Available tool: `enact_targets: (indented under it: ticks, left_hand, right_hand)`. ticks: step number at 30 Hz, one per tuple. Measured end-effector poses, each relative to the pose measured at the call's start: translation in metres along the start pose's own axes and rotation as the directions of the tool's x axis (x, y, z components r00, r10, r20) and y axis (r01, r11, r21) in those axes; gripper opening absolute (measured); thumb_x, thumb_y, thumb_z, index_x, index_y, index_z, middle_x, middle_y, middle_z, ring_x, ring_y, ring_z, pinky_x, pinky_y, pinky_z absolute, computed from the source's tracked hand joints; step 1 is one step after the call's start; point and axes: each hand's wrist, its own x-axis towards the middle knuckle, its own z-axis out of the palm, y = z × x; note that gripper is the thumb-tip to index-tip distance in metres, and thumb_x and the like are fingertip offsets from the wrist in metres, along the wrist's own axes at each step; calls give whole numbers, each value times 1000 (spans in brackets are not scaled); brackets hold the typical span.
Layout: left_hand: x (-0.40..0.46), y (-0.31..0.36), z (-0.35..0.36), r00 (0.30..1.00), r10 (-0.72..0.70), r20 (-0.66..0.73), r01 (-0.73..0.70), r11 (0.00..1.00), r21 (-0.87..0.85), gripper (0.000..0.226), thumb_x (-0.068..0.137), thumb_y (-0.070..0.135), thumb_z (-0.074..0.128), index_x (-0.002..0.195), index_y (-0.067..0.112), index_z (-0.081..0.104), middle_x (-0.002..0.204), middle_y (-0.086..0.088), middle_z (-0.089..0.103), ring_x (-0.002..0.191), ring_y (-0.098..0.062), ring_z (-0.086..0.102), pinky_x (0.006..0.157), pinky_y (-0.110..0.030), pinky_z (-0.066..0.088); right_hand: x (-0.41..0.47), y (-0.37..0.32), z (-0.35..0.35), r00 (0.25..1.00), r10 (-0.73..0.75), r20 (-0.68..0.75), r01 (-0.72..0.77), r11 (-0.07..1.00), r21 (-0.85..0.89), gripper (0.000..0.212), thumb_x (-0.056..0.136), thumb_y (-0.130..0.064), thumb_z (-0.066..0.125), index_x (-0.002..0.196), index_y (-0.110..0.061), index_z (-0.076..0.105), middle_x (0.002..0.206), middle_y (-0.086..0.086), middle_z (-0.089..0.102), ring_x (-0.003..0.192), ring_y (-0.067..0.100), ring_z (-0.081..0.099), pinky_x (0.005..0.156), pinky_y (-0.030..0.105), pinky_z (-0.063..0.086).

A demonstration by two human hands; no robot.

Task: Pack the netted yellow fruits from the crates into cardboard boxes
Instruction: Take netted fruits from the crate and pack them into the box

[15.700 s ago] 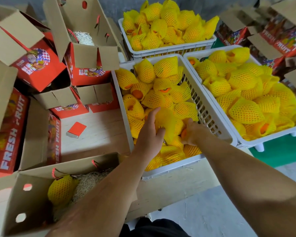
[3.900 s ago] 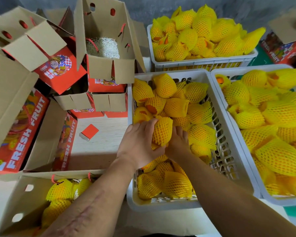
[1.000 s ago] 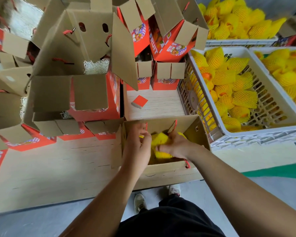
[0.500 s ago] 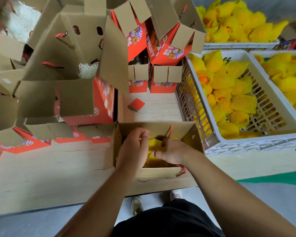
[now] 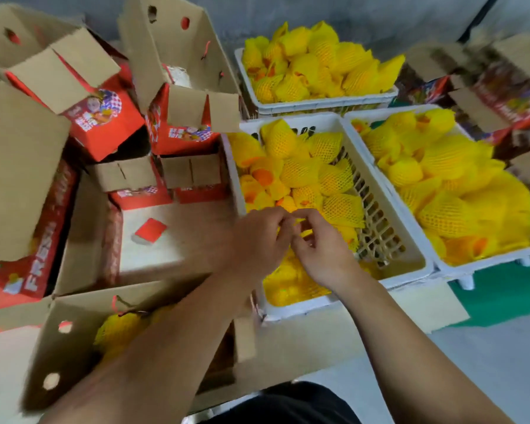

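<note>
Netted yellow fruits lie piled in the middle white crate. Both hands hover over its near left part. My left hand and my right hand meet fingertip to fingertip, fingers curled, with a bit of yellow net showing between them. The blur hides whether either hand grips a fruit. At lower left stands the open cardboard box with netted fruits inside, partly hidden behind my left forearm.
Two more white crates full of netted fruit stand at the right and at the back. Open red-and-brown boxes crowd the left and back left. A small red card lies on the wooden bench.
Both hands have left the cardboard box and moved right and forward to the middle crate. The view has swung right with them.
</note>
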Motion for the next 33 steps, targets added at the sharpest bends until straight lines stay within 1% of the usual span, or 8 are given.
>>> enact_targets:
  ticks: [4, 12, 16, 22, 26, 29, 31, 33]
  left_hand:
    - [38, -12, 23, 999, -26, 28, 12, 915, 404, 18, 96, 36, 55, 106, 31, 69, 102, 5, 72, 103, -25, 63, 92, -42, 42]
    - [54, -19, 28, 992, -116, 56, 59, 797, 601, 17, 95, 43, 50, 101, 33, 63, 94, 11, 67, 98, -17, 58, 92, -36, 36]
    - [52, -21, 29, 989, -135, 54, 79, 808, 584, 21, 97, 40, 46, 105, 32, 64, 98, 10, 69, 100, -17, 56, 96, -33, 34]
    - [51, -21, 31, 991, -125, 40, 82, 828, 555, 26, 96, 38, 50, 112, 32, 69, 107, 12, 74, 102, -18, 57, 99, -36, 36]
    - [53, -20, 30, 986, -151, 71, 82, 809, 582, 33, 97, 41, 46, 121, 33, 66, 115, 12, 72, 109, -17, 55, 103, -35, 33]
    - [54, -19, 28, 984, -159, 77, 81, 797, 598, 53, 99, 52, 42, 146, 29, 50, 122, 9, 69, 114, -18, 53, 105, -34, 34]
    - [53, -19, 28, 989, -141, 44, 90, 811, 578, 77, 97, 63, 44, 161, 23, 29, 121, 6, 67, 111, -20, 55, 103, -36, 39]
    - [53, -18, 26, 991, -137, 2, 115, 840, 530, 93, 92, 69, 49, 164, 22, 16, 116, 4, 66, 108, -20, 56, 101, -36, 42]
  right_hand:
    - [55, 46, -39, 995, 97, 33, -90, 982, -166, 50, 95, -21, 65, 143, -18, 49, 131, 7, 60, 112, 30, 63, 86, 37, 50]
    - [177, 66, -24, 986, -46, 162, 135, 789, -599, 82, 93, -33, 67, 159, -24, 20, 167, 6, 22, 151, 37, 21, 117, 53, 30]
    - [198, 88, -14, 986, 15, 167, 109, 699, -707, 85, 88, -35, 73, 152, -24, 17, 154, 12, 30, 143, 36, 31, 113, 49, 37]
    - [202, 113, 2, 967, -171, 190, 256, 617, -744, 96, 90, -39, 71, 155, -27, 2, 147, 7, 35, 135, 32, 40, 109, 46, 38]
    - [208, 98, 1, 977, -188, 99, 188, 551, -813, 75, 83, -36, 73, 145, -32, 30, 141, 8, 34, 125, 32, 35, 104, 45, 36]
    - [195, 88, -5, 982, -168, 89, 184, 722, -667, 83, 69, -52, 79, 135, -25, 37, 133, 3, 42, 123, 30, 38, 105, 47, 34]
    - [172, 83, -7, 990, -70, 119, 97, 966, -240, 85, 66, -51, 83, 134, -30, 35, 122, -3, 54, 117, 25, 51, 100, 44, 44]
    - [144, 77, -7, 979, -67, 190, 30, 981, 191, 84, 67, -43, 86, 133, -42, 34, 116, -18, 58, 108, 6, 62, 84, 26, 54]
